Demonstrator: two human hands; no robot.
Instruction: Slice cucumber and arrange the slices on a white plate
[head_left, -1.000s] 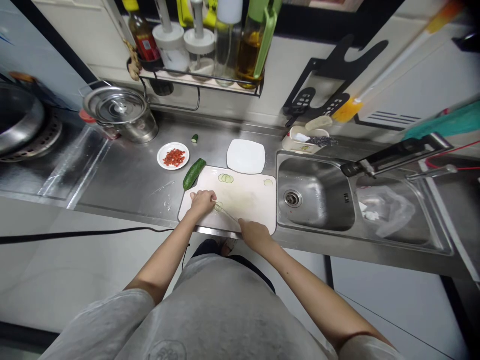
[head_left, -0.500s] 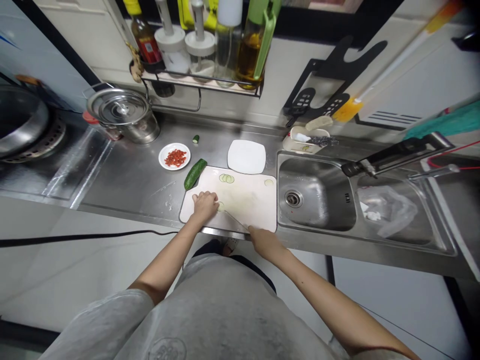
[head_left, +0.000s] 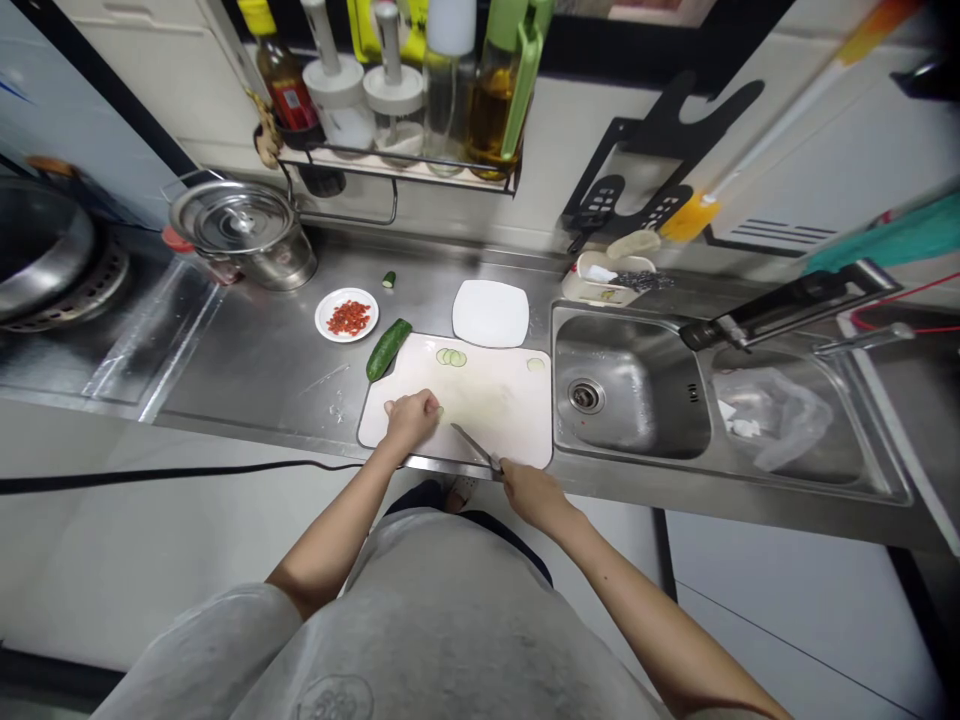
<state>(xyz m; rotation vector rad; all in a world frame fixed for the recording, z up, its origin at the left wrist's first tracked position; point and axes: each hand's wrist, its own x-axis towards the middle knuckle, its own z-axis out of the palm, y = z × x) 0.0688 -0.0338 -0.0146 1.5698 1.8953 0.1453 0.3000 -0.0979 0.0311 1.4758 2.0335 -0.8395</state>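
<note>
My left hand (head_left: 411, 420) is over the left part of the white cutting board (head_left: 517, 400). Its fingers are pinched at a thin cucumber slice (head_left: 441, 411), mostly hidden by the fingertips. At the board's front edge, my right hand (head_left: 534, 494) grips a knife (head_left: 472, 441), its blade pointing left toward the slice. Several overlapping cucumber slices (head_left: 451, 357) lie near the board's back edge, and a single pale slice (head_left: 535, 365) is in the back right corner. A cut cucumber (head_left: 389, 349) rests across the back left corner.
Behind the board stands a white square plate (head_left: 490, 313). Left of it are a cucumber end (head_left: 388, 280) and a plate of chopped red pieces (head_left: 347, 315). A lidded steel pot (head_left: 244, 232) is farther left; a sink (head_left: 637, 390) adjoins the board's right side.
My left fingers have curled into a pinch, and the slice that lay flat beside them is now at the fingertips. The knife blade has turned to show its broad side.
</note>
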